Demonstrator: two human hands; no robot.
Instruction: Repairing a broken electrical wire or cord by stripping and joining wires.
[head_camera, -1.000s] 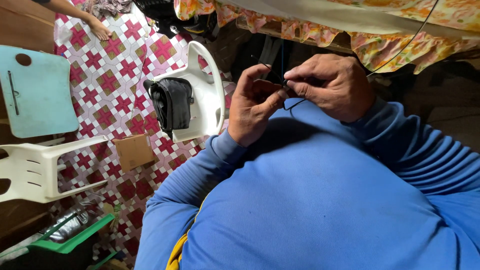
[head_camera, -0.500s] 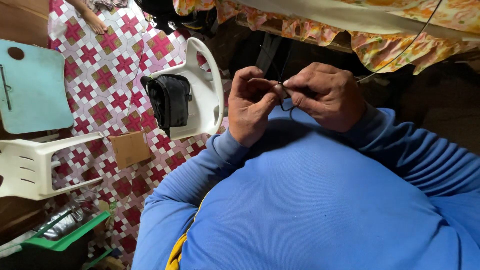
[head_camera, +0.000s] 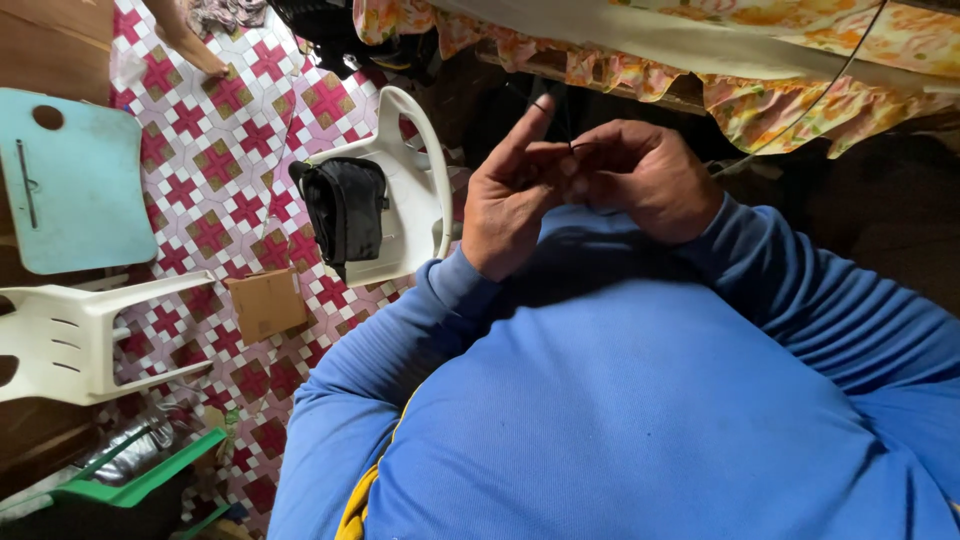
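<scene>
Tiled floor, white plastic chair (head_camera: 415, 190) with black bag (head_camera: 345, 210). Left hand (head_camera: 510, 200) and right hand (head_camera: 640, 175) pinch thin black thread (head_camera: 572, 143) between fingertips, chest height. Step: fine threadwork. Next likely needs steady pull.

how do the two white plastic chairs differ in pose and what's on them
The white chair by the left hand carries a black bag on its seat; the white chair at the left edge carries nothing. The first shows its curved back, the second mostly its slotted side and arms. Both stand on the red patterned floor.
</scene>
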